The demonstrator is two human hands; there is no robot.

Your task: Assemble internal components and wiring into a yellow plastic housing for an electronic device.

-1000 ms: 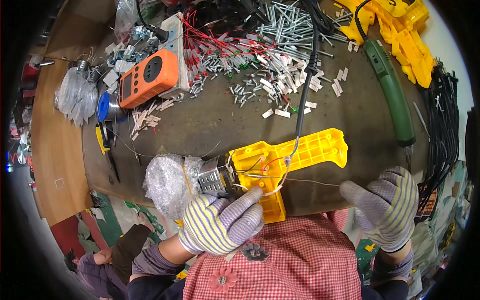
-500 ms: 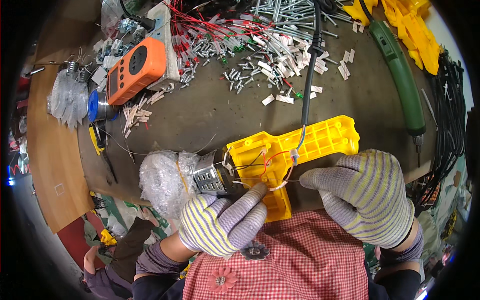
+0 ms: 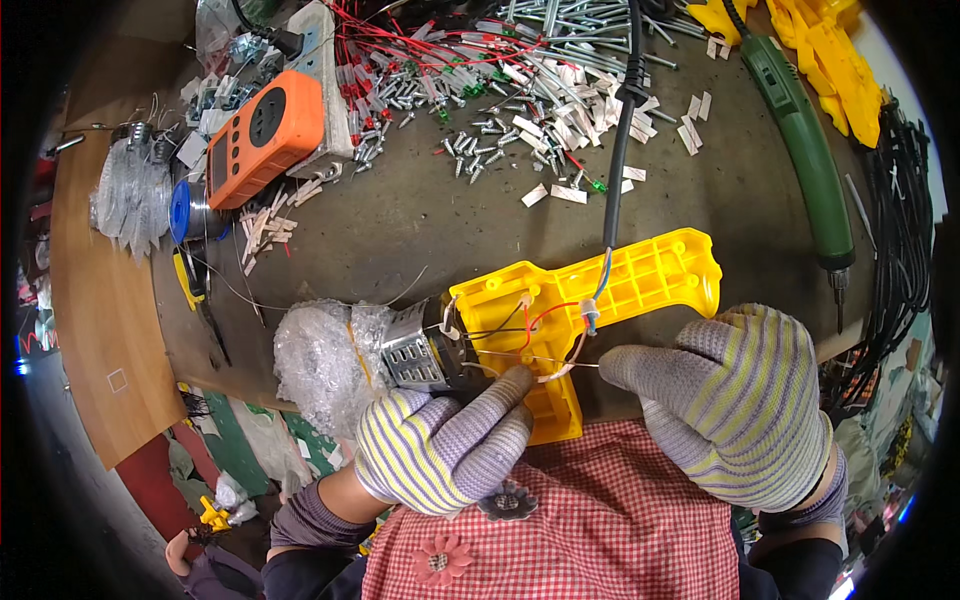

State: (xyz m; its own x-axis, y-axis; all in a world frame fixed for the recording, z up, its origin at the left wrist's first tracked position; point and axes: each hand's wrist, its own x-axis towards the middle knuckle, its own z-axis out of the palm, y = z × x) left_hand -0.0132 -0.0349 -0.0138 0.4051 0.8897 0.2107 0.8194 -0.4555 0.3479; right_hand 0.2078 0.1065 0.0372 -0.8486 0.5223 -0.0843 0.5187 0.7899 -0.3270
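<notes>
A yellow plastic half-shell housing (image 3: pixel 655 275), its ribbed inside facing up, lies before me. At its left end sits a slotted metal cylinder (image 3: pixel 412 350), with bubble wrap (image 3: pixel 325 345) around what is beyond. Red, black and white wires cross the shell, and a black power cable (image 3: pixel 622 150) enters at a pale connector (image 3: pixel 590 315). My left hand (image 3: pixel 450 445), gloved, is closed on the shell's near side, fingertips beside a white wire. My gloved right hand (image 3: pixel 730 400) pinches a thin metal wire (image 3: pixel 555 360) that reaches left over the shell.
A green electric screwdriver (image 3: pixel 805 160) hangs at the right, near black cables (image 3: pixel 895 230). Screws (image 3: pixel 480 145), white strips (image 3: pixel 568 195) and red-wired lights (image 3: pixel 400 70) lie at the back. An orange power meter (image 3: pixel 265 140), solder spool (image 3: pixel 190 212) and cutters (image 3: pixel 195 290) stand left.
Both hands keep their grips with hardly any movement. The right hand and the thin wire's right end have dropped slightly toward me. The whole view has shifted a little.
</notes>
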